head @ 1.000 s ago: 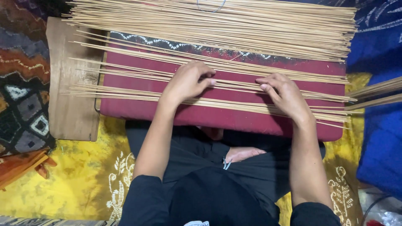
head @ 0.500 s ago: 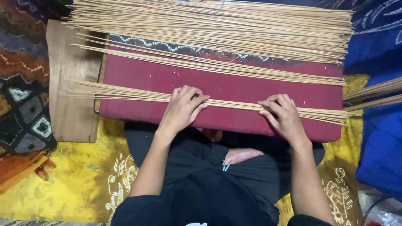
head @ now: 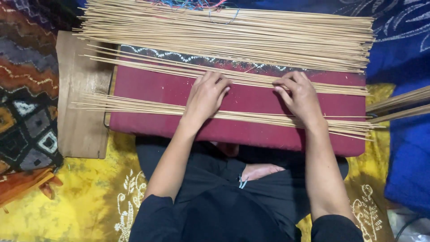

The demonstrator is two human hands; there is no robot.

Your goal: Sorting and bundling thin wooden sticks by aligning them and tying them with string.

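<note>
A dark red cushion (head: 152, 87) lies across my lap. A thick heap of thin pale bamboo sticks (head: 224, 31) lies beyond it. A thin row of sticks (head: 156, 69) runs along the cushion's far part. Another bunch of sticks (head: 134, 106) lies along its near edge, under my wrists. My left hand (head: 207, 94) rests palm down with fingertips on the far row. My right hand (head: 301, 95) does the same farther right, fingers curled onto those sticks.
A wooden board (head: 80, 98) sits under the cushion's left end. Patterned cloth (head: 24, 89) lies at the left, yellow cloth (head: 80, 197) below, blue cloth (head: 403, 143) at the right. More sticks (head: 398, 105) poke in from the right edge.
Both hands moved away from me, from the near bunch of sticks up to the far row. The near bunch stays at the cushion's front edge.
</note>
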